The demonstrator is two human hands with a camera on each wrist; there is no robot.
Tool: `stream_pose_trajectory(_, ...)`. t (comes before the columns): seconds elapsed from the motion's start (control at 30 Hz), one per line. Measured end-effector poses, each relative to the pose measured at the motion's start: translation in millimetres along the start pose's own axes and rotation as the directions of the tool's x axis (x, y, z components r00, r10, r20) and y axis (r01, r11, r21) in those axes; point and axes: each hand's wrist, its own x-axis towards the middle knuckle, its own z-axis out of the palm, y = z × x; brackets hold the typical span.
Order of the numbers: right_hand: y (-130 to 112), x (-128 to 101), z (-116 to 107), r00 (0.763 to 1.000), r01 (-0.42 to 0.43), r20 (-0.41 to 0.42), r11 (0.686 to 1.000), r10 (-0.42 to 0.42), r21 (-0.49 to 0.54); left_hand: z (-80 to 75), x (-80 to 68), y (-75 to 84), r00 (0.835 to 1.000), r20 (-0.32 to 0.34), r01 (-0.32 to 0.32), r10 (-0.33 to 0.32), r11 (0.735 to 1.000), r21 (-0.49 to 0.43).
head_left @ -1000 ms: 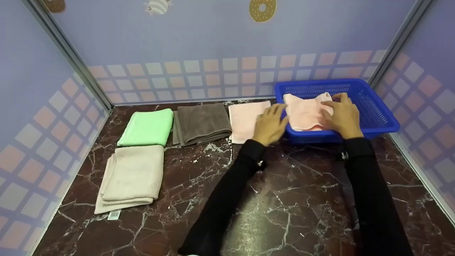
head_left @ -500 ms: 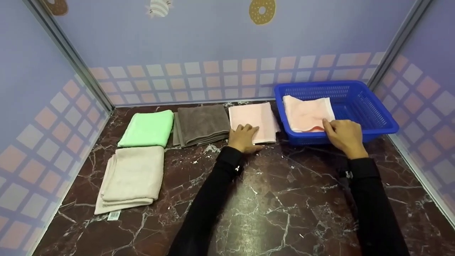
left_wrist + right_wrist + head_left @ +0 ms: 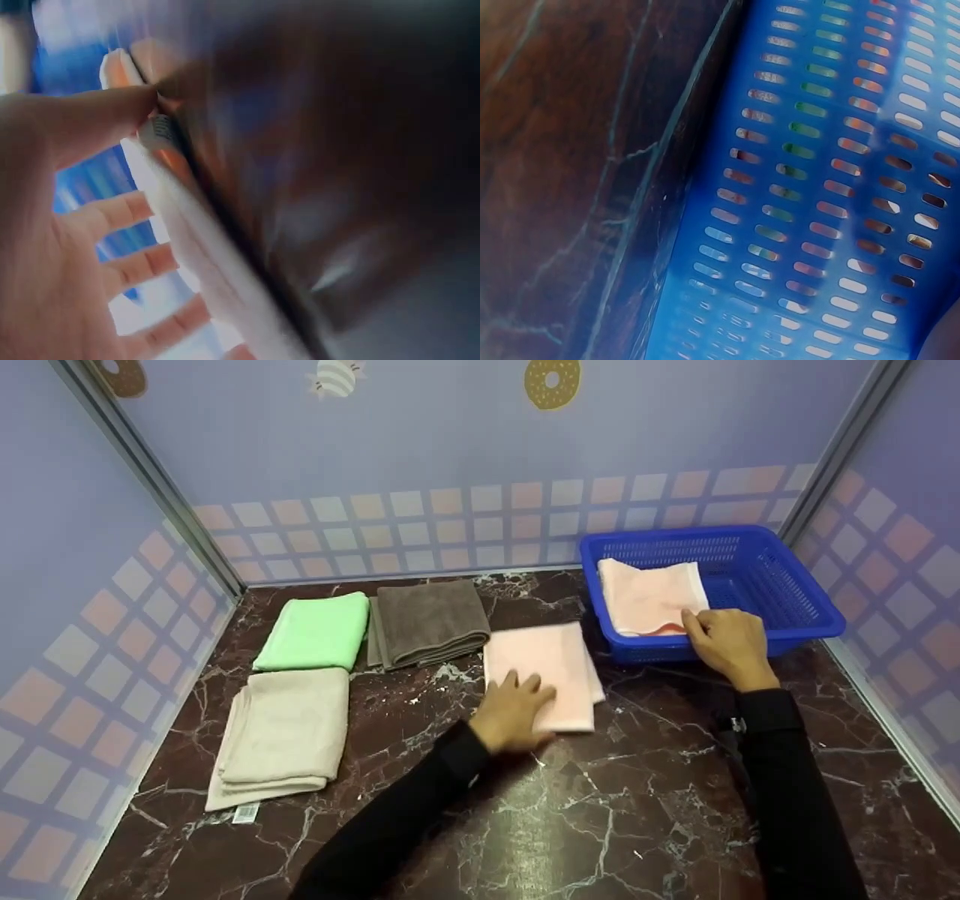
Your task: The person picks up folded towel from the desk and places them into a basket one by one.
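In the head view, my left hand (image 3: 516, 711) lies with spread fingers on a folded pale pink towel (image 3: 551, 660) mid-table. The left wrist view shows the thumb at the towel's (image 3: 195, 236) edge and the fingers reaching over its face. My right hand (image 3: 729, 646) grips the near rim of a blue plastic basket (image 3: 795, 622), fingers curled over it. Another pink towel (image 3: 649, 592) sits folded in the basket's left part. Perforated basket wall (image 3: 810, 165) fills much of the right wrist view, with the right hand only at its lower right corner.
A folded grey-brown towel (image 3: 435, 619) lies left of the pink one. Farther left are a green towel (image 3: 319, 630) and a beige towel (image 3: 289, 731) with a white label (image 3: 245, 813). Patterned walls enclose the dark marbled table (image 3: 600, 825) at the back and both sides.
My left hand has moved onto the pink towel and drawn it toward me, away from the back wall. The right hand has left the basket's towel and taken hold of the rim.
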Motion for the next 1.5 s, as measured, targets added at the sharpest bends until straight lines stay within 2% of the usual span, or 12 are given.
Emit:
stream_pose_trajectory(0.17, 2, 0, -2, 1.000, -0.001, -0.010, 1.000, 0.001, -0.001, 10.0, -44.5, 15.3, 0.996, 0.004, -0.084, 0.084, 0.996, 0.043)
stream_pose_trajectory(0.3, 2, 1, -4, 1.000, -0.003, -0.017, 1.000, 0.003, -0.011, 9.3, -51.8, 13.6, 0.993, -0.023, -0.115, 0.116, 0.992, 0.047)
stream_pose_trajectory(0.4, -6, 0, -5, 1.000, -0.021, -0.002, 1.000, 0.020, -0.020, 6.6, -50.3, 2.4, 0.993, -0.044, -0.114, 0.112, 0.992, -0.051)
stream_pose_trajectory(0.5, -24, -1, -7, 0.998, -0.055, -0.029, 0.999, 0.055, -0.002, 3.7, -49.1, -16.0, 0.991, -0.128, 0.010, -0.028, 0.990, -0.144)
stream_pose_trajectory(0.6, -53, -1, -4, 0.989, -0.061, -0.126, 0.994, 0.071, 0.086, 2.1, -49.9, -34.7, 0.953, -0.187, 0.190, -0.240, 0.950, -0.249)
stream_pose_trajectory(0.67, -78, -5, 2, 0.977, -0.008, -0.210, 0.986, 0.044, 0.169, 2.8, -50.2, -42.7, 0.934, -0.157, 0.268, -0.321, 0.920, -0.287)
stream_pose_trajectory(0.73, -106, -13, 9, 0.974, 0.076, -0.227, 0.970, -0.023, 0.229, 5.1, -49.4, -45.3, 0.935, -0.120, 0.283, -0.333, 0.907, -0.311)
stream_pose_trajectory(0.8, -132, -25, 19, 0.982, 0.139, -0.162, 0.959, -0.101, 0.247, 7.6, -47.0, -43.2, 0.945, -0.103, 0.264, -0.310, 0.911, -0.317)
stream_pose_trajectory(0.9, -160, -44, 33, 0.985, 0.141, 0.072, 0.971, -0.157, 0.192, 10.1, -42.8, -33.8, 0.956, -0.105, 0.223, -0.274, 0.910, -0.348)
stream_pose_trajectory(1.1, -169, -62, 48, 0.878, 0.022, 0.471, 0.992, -0.079, 0.127, 15.0, -38.9, -13.5, 0.967, -0.131, 0.130, -0.219, 0.866, -0.483)
stream_pose_trajectory(1.23, -169, -60, 51, 0.837, 0.043, 0.514, 0.961, -0.185, 0.275, 16.7, -37.5, -10.5, 0.970, -0.192, 0.036, -0.148, 0.870, -0.491)
stream_pose_trajectory(1.5, -172, -62, 55, 0.842, 0.178, 0.426, 0.917, -0.330, 0.357, 17.2, -36.2, -14.1, 0.964, -0.246, -0.040, -0.098, 0.864, -0.501)
